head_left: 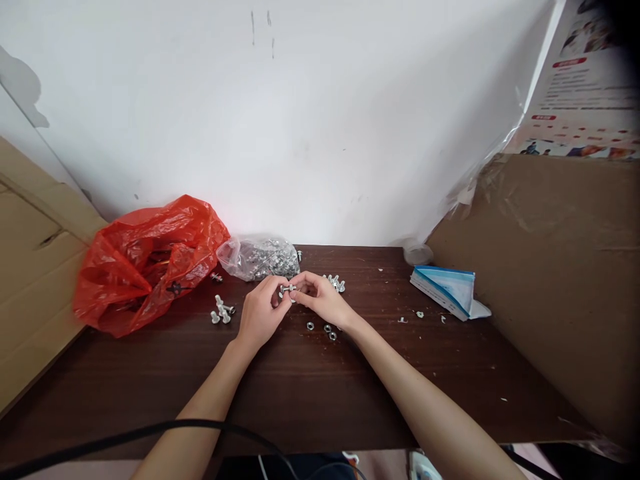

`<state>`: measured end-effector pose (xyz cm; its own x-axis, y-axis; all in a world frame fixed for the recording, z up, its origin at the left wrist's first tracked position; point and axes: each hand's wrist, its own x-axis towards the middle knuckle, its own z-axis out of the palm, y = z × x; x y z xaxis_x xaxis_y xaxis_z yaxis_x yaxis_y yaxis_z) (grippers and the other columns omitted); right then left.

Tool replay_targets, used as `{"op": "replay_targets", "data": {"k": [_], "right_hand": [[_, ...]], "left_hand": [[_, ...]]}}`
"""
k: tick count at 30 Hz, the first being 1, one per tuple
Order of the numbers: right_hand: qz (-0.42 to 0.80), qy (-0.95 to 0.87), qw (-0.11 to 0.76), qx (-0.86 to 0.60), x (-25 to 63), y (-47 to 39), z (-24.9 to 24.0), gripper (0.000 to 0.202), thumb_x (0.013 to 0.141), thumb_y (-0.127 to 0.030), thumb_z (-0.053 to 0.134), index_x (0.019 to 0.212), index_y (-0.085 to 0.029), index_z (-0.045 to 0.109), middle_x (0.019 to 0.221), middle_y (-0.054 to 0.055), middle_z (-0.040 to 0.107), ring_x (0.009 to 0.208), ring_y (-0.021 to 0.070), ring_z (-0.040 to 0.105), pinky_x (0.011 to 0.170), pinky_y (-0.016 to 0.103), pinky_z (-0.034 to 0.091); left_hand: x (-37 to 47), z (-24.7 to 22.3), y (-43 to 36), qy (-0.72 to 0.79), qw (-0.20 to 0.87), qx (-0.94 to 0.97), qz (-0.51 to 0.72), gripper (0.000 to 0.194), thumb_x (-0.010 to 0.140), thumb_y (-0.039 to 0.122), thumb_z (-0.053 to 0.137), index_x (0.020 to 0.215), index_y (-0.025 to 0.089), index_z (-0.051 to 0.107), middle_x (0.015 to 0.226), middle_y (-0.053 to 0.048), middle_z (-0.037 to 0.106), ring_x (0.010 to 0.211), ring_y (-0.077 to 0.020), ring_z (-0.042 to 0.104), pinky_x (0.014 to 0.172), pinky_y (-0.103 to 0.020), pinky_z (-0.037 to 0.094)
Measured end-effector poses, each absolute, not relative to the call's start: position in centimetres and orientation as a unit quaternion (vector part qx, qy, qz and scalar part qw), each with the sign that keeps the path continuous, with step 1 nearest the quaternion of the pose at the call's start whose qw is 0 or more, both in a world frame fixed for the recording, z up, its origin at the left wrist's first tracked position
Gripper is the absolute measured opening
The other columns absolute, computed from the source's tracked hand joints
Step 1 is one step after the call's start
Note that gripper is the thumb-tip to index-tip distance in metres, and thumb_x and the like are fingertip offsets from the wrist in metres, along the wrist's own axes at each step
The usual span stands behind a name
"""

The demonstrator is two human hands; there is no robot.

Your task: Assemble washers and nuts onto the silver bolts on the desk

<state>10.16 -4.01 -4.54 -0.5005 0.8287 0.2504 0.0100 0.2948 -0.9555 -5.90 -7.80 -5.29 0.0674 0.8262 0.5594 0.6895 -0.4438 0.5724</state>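
Both hands meet over the middle of the dark brown table. Between the fingertips lies a small silver bolt [288, 289], held level. My left hand [262, 308] pinches its left end, and my right hand [321, 299] pinches the right end, where a nut seems to sit. Several loose nuts [328, 329] lie on the table just below my right hand. Behind that hand is a cluster of bolts [338, 283], partly hidden by it. Another group of bolts [222, 313] stands and lies to the left of my left hand.
A red plastic bag [150, 267] fills the back left, beside a clear bag of small metal parts [265, 259]. At the right are a blue and white packet [445, 291] and a round clear container [418, 253]. Cardboard [555, 267] flanks the table. A black cable [150, 428] crosses the front.
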Motion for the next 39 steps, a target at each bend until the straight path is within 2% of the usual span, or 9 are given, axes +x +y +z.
{"op": "replay_targets", "data": {"k": [4,9,14,18,22,26,30,34,39], "right_hand": [[0.514,-0.689,0.399,-0.318,10.1,-4.1,-4.4,0.029,0.082,-0.044,0.061,0.092,-0.018,0.061,0.076,0.000,0.060,0.069,0.0129,0.055,0.064,0.026,0.044],[0.487,-0.712,0.371,-0.344,10.3,-3.8,-4.8,0.042,0.090,-0.053,0.045,0.074,-0.016,0.059,0.070,0.002,0.061,0.061,0.0122,0.053,0.059,0.025,0.042],[0.466,-0.736,0.351,-0.344,10.2,-3.8,-5.2,0.042,0.089,-0.051,0.048,0.070,-0.016,0.060,0.066,0.001,0.060,0.058,0.0116,0.053,0.058,0.024,0.041],[0.436,-0.739,0.373,-0.354,10.1,-4.1,-4.6,0.032,0.085,-0.046,0.055,0.077,-0.016,0.064,0.068,0.001,0.062,0.060,0.0122,0.052,0.058,0.024,0.040],[0.416,-0.740,0.390,-0.356,10.1,-4.4,-4.1,0.032,0.087,-0.045,0.053,0.079,-0.017,0.065,0.070,0.000,0.061,0.061,0.0119,0.050,0.058,0.024,0.037],[0.396,-0.740,0.392,-0.377,10.0,-4.6,-4.0,0.043,0.089,-0.052,0.046,0.069,-0.016,0.059,0.061,-0.001,0.053,0.057,0.0112,0.044,0.054,0.023,0.032],[0.324,-0.766,0.373,-0.410,10.0,-4.8,-4.2,0.050,0.087,-0.056,0.048,0.055,-0.017,0.048,0.053,-0.003,0.044,0.052,0.0099,0.037,0.052,0.024,0.027],[0.286,-0.791,0.348,-0.414,10.1,-4.7,-4.3,0.055,0.088,-0.058,0.046,0.051,-0.018,0.041,0.049,-0.004,0.037,0.050,0.0094,0.032,0.051,0.024,0.024],[0.256,-0.823,0.334,-0.382,10.4,-4.6,-4.3,0.045,0.092,-0.048,0.045,0.060,-0.018,0.053,0.055,-0.002,0.048,0.053,0.0114,0.039,0.054,0.025,0.026]], "left_hand": [[-5.9,-5.2,-7.8,0.511,0.074,0.731,0.447,0.011,0.082,0.017,0.054,0.092,0.021,0.059,0.072,0.003,0.053,0.058,-0.0100,0.045,0.058,-0.022,0.038],[-5.8,-5.2,-7.9,0.510,0.077,0.735,0.441,0.004,0.083,0.018,0.054,0.085,0.020,0.057,0.074,0.002,0.053,0.060,-0.0100,0.045,0.057,-0.022,0.038],[-5.9,-5.6,-7.6,0.507,0.076,0.732,0.450,0.004,0.084,0.020,0.053,0.088,0.020,0.056,0.077,0.001,0.054,0.063,-0.0108,0.048,0.057,-0.022,0.039],[-6.0,-5.7,-7.4,0.512,0.057,0.729,0.451,0.011,0.082,0.017,0.054,0.092,0.019,0.057,0.078,0.000,0.053,0.064,-0.0114,0.047,0.057,-0.023,0.039],[-6.0,-5.6,-7.4,0.511,0.055,0.725,0.459,0.005,0.082,0.017,0.055,0.086,0.018,0.057,0.078,0.000,0.054,0.060,-0.0101,0.045,0.057,-0.023,0.039],[-5.9,-5.6,-7.4,0.495,0.057,0.730,0.467,0.003,0.081,0.016,0.055,0.079,0.018,0.054,0.073,0.002,0.053,0.058,-0.0098,0.044,0.058,-0.024,0.039],[-5.8,-5.6,-7.5,0.493,0.065,0.743,0.448,0.008,0.081,0.017,0.054,0.075,0.019,0.050,0.074,0.002,0.052,0.061,-0.0107,0.044,0.060,-0.024,0.038],[-5.7,-5.5,-7.7,0.490,0.078,0.759,0.422,0.006,0.080,0.016,0.052,0.075,0.019,0.050,0.077,0.001,0.052,0.064,-0.0112,0.045,0.061,-0.024,0.039],[-5.8,-5.5,-7.6,0.499,0.074,0.748,0.431,0.003,0.079,0.016,0.053,0.077,0.019,0.053,0.078,0.000,0.053,0.062,-0.0107,0.045,0.060,-0.024,0.038]]}}
